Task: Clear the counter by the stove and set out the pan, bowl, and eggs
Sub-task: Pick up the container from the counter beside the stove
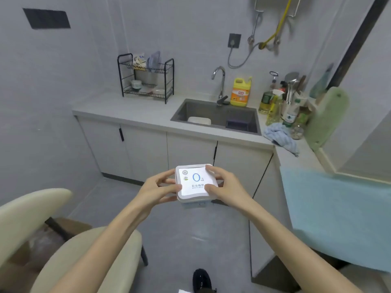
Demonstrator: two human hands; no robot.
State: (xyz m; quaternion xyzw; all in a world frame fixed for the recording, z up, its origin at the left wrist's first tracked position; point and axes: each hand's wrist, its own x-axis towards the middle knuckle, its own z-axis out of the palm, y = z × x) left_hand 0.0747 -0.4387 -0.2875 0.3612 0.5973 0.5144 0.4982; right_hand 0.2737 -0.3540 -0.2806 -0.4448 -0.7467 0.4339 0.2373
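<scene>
Two hands share the load: my left hand (158,188) and right hand (224,185) each clasp one side of the white square box (195,182), thumbs on its lid, holding it in mid-air before the sink (213,112) cabinets.

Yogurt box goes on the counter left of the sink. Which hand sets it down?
Probably left. Both hands grip the box, but the left hand holds its left edge, nearer the counter; the right hand would reach across.
</scene>
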